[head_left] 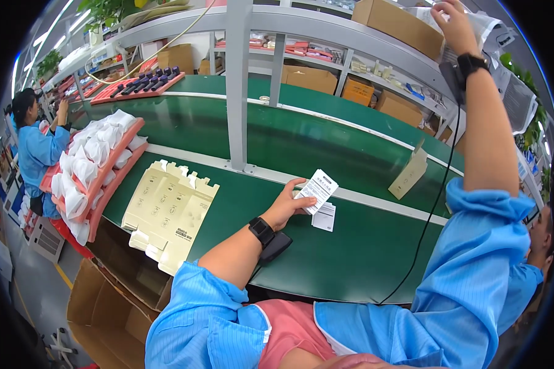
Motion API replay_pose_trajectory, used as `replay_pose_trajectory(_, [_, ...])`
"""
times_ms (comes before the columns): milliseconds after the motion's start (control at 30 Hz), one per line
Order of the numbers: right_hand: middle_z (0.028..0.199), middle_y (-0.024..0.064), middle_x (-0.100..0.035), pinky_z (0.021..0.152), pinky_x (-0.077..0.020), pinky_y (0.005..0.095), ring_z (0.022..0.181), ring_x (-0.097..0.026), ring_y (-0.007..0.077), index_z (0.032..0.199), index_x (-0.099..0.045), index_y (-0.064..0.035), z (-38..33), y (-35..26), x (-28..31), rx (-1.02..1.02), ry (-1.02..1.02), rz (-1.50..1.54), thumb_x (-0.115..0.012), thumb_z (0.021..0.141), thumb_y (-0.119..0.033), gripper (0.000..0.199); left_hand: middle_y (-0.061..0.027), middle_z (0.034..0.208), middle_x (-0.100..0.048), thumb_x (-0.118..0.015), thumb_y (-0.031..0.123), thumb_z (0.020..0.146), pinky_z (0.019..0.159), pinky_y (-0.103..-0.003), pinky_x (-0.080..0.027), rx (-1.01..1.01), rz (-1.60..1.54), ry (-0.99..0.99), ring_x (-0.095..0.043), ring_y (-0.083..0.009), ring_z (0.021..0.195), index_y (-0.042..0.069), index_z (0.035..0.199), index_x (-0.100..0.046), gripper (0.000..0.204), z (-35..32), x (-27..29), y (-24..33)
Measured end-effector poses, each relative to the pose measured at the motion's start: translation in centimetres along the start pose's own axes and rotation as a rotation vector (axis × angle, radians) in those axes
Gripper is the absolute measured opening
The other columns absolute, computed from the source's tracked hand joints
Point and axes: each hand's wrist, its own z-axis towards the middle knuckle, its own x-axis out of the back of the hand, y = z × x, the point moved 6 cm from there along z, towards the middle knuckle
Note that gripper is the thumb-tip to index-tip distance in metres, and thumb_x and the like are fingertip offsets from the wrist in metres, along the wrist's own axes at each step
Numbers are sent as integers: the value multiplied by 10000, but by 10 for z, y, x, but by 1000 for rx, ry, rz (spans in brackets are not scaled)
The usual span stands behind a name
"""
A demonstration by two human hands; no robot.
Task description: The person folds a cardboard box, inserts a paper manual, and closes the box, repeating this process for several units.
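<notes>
The paper slip (319, 190) is small, white and printed, and the left hand (287, 206) holds it just above the green bench (351, 258). It looks thin, light and bendy, so I think it will flop or crease if squeezed hard. A soft pinch at one edge seems the best place to hold it.

The bench is the biggest thing here, long and green, with a grey post (238, 86) standing on it. Above it runs a grey shelf (326, 27) with brown cardboard boxes (397, 24). To the left lies a stack of cream flat cartons (166, 212), and beside that a red tray (114, 163) full of white bags (95, 150).

The right hand (455, 24) is up high at the shelf, closed on a crinkly clear plastic bag (489, 31).

The left hand pinches the slip with its fingers shut on one end. A second small white paper (324, 218) lies flat on the bench just under the slip.
</notes>
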Motion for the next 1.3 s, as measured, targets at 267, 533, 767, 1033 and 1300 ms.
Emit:
replay_pose_trajectory(267, [1096,65,-602,854,-463,267,989,-579,166,1035,-635,-66,-77,1,-15,-47,-134,287,-550,922,-93,144,-131,1141,-596,-769,163,778,812,-337,-520,-46,7,75,-613,-191,1010,52,1374,-278,780,3,10,-2])
replay_pose_trajectory(533, [1228,113,-499,903,-488,343,1091,-543,206,1311,-445,-84,-396,-178,-26,-1057,-1010,871,-651,880,-195,491,-139,1174,-567,-753,157,794,876,-353,-503,-65,75,-25,-592,-197,1045,50,1374,-290,750,7,-8,0])
replay_pose_trajectory(767, [1274,78,-502,908,-480,341,1076,-579,184,1378,-393,-86,-422,-207,-27,-1510,-867,1390,-590,927,-220,510,-119,1155,-569,-725,202,830,888,-323,-481,33,153,-163,-589,-175,1025,40,1370,-288,713,3,-11,-16])
replay_pose_trajectory(1033, [1178,49,-599,925,-468,331,1093,-567,153,1314,-490,-68,-447,-138,-6,-1656,-1167,1247,-603,917,-278,464,-67,1109,-561,-660,163,860,853,-282,-468,-70,136,77,-594,-145,943,42,1313,-366,553,11,14,-10])
replay_pose_trajectory(1300, [1169,59,-598,891,-492,348,1060,-583,166,1313,-488,-59,-456,-162,-32,-1566,-1265,1352,-613,905,-377,532,-82,1123,-563,-630,127,840,874,-310,-462,-96,340,101,-594,-156,948,64,1293,-399,512,15,19,-14])
